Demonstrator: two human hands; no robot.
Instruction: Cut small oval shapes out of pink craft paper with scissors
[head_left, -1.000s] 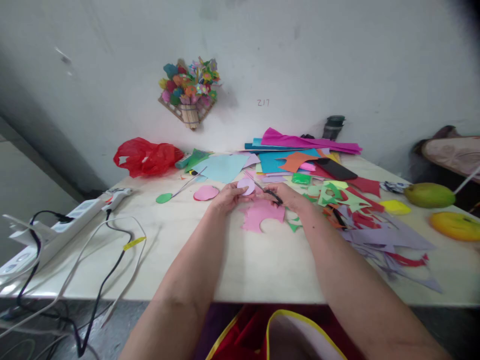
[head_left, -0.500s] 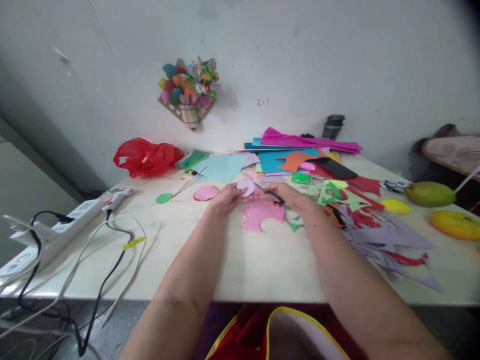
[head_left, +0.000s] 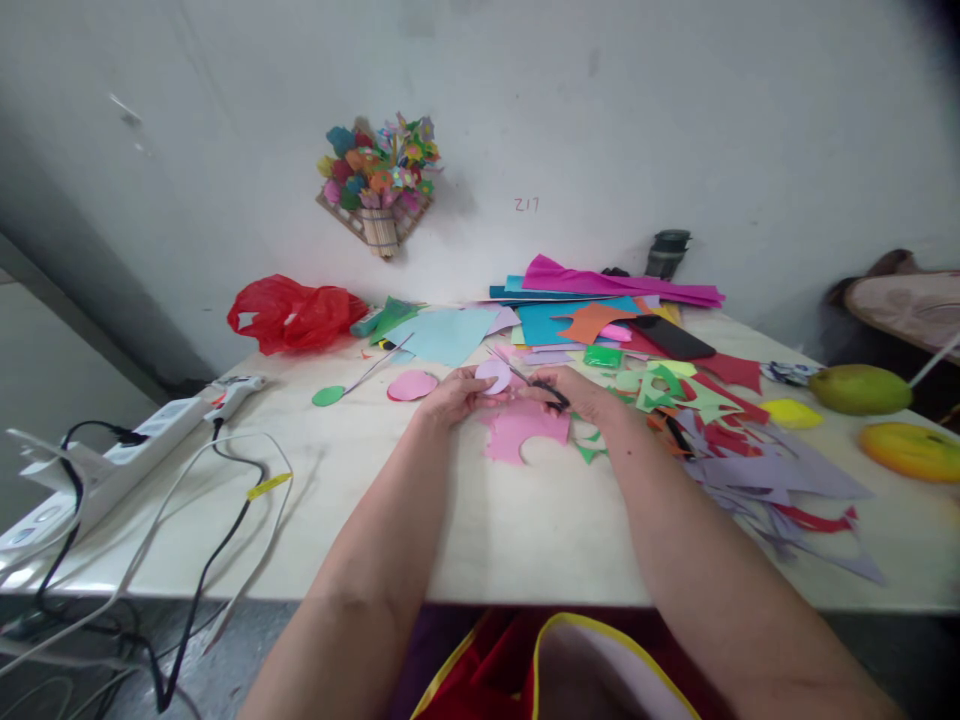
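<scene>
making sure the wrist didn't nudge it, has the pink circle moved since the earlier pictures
No: the pink circle shows no visible shift, lying below the wall flowers exactly as before.

**Red garment [head_left: 499, 665] with yellow edging [head_left: 448, 673]**

The left hand [head_left: 456, 396] and right hand [head_left: 568, 388] are bare, as are both forearms [head_left: 375, 540]; a small spot [head_left: 628, 453] marks the right one. Purple cloth [head_left: 411, 645] and a pale inner side [head_left: 600, 665] show at the lap.
</scene>
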